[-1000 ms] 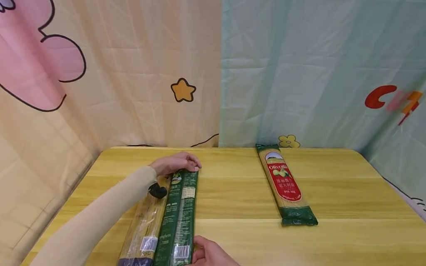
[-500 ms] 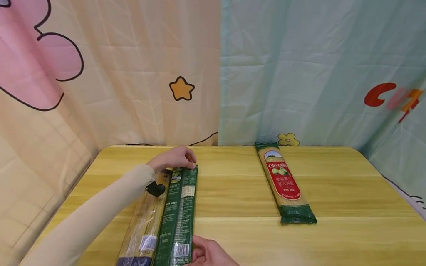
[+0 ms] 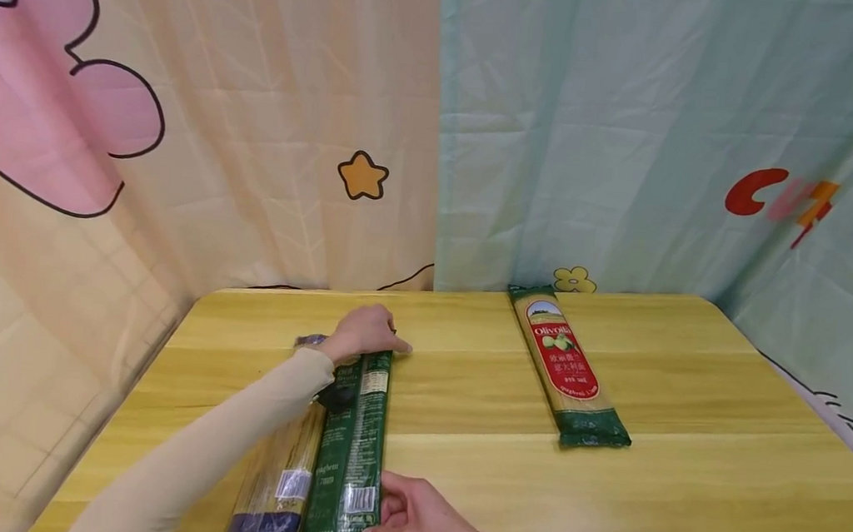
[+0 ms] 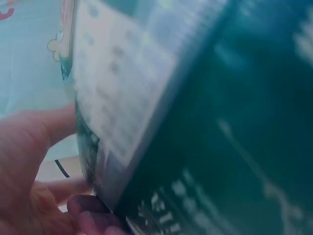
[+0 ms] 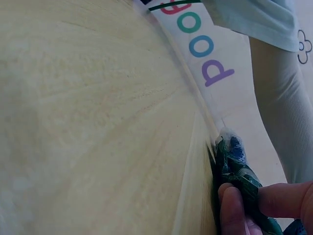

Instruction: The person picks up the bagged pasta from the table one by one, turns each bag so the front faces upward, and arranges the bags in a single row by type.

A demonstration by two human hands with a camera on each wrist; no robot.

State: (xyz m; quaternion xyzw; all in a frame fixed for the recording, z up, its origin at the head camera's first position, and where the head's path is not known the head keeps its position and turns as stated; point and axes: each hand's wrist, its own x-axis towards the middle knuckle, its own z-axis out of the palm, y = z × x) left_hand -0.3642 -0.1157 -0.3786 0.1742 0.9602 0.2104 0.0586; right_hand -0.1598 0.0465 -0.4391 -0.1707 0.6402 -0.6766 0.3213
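Observation:
A green spaghetti pack point(image 3: 336, 459) lies lengthwise on the table, its printed back and barcode facing up. My left hand point(image 3: 367, 332) grips its far end from above; in the left wrist view that hand's fingers point(image 4: 93, 215) curl at the end of the pack point(image 4: 244, 107). At the near right corner my right hand point(image 3: 432, 521) pinches the pack's edge between thumb and fingers, and the right wrist view shows the crinkled green wrapper point(image 5: 239, 176) in that pinch. Close along its left side lies a clear noodle pack point(image 3: 274, 479) with purple ends, partly hidden by my left forearm.
Another spaghetti pack point(image 3: 565, 360), with a red label and green ends, lies slanted at the back right of the wooden table point(image 3: 471, 462). Patterned curtains point(image 3: 631, 148) hang behind the table and along its sides.
My left hand has risen slightly, then come down over the far end of the green spaghetti pack. The right hand keeps its pinch, almost unmoved. The head view has shifted slightly.

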